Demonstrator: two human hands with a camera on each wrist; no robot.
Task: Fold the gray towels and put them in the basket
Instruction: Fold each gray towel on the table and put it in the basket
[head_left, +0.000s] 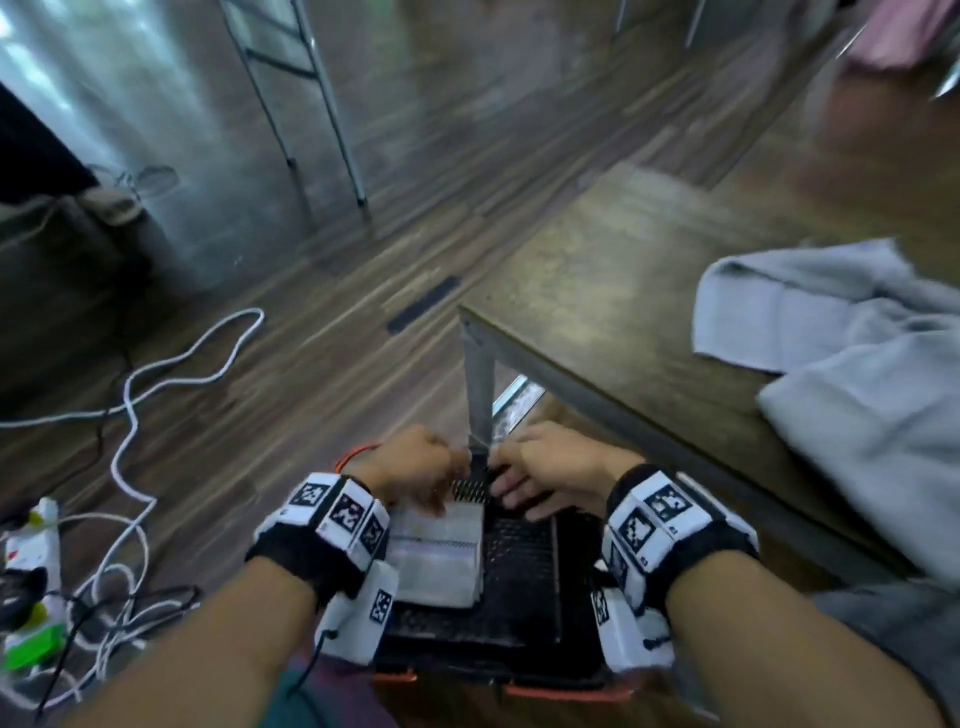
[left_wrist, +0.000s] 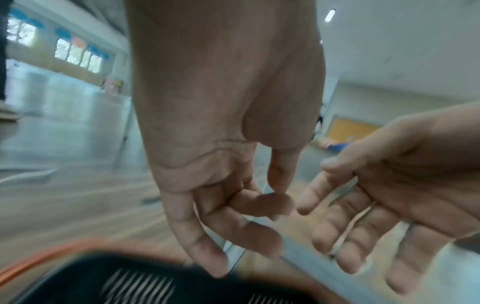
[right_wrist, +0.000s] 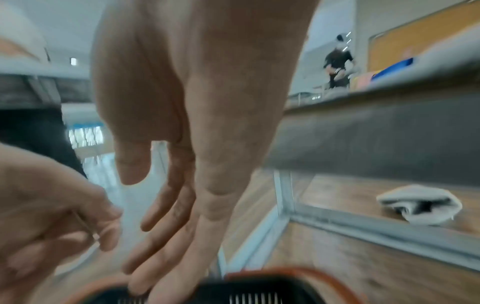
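Head view is showing both hands hovering over the far rim of a black slatted plastic basket with an orange rim (head_left: 519, 561), which is sitting on the wooden floor beside the leg of a brown-topped desk (head_left: 597, 291). A folded gray towel (head_left: 436, 551) is lying inside the basket, against its left side. The left hand (head_left: 415, 467) is hanging with fingers loosely curled and holding nothing, as the left wrist view confirms. The right hand (head_left: 545, 467) is spreading straight, relaxed fingers (right_wrist: 166, 205) downward, gripping nothing, its fingertips reaching down to the basket's rim. A loose pile of unfolded gray towels (head_left: 857, 374) is lying on the desk's right part. White cables (head_left: 171, 374) are trailing across the floor at the left.
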